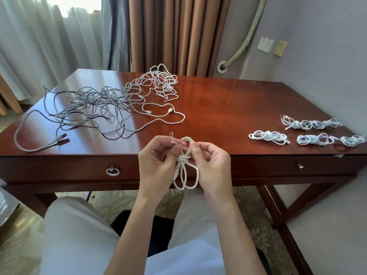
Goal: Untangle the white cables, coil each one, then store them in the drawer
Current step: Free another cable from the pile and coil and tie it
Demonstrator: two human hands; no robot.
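Holding a coiled white cable between them, both hands are raised just in front of the near edge of the desk, forearms reaching up from the lap and wrists bent so the palms face each other. The left hand has its fingers curled inward, and its thumb and forefinger pinch a thin loose end of the cable that sticks up in a small loop above the knuckles. The right hand also has its fingers curled, with thumb and forefinger gripping the top of the bundle, where a wrap of cable cinches it at the middle. Below that wrap the loops of the cable hang down freely between the two wrists, in front of the drawer front. On the left half of the desk lies a large tangle of cables, spreading from the far edge toward the near left corner, with plug ends lying close to the left front edge. On the right side of the desk lie finished coiled bundles, set in two rows near each other and well apart from the tangle. The drawer with the ring pull is closed.
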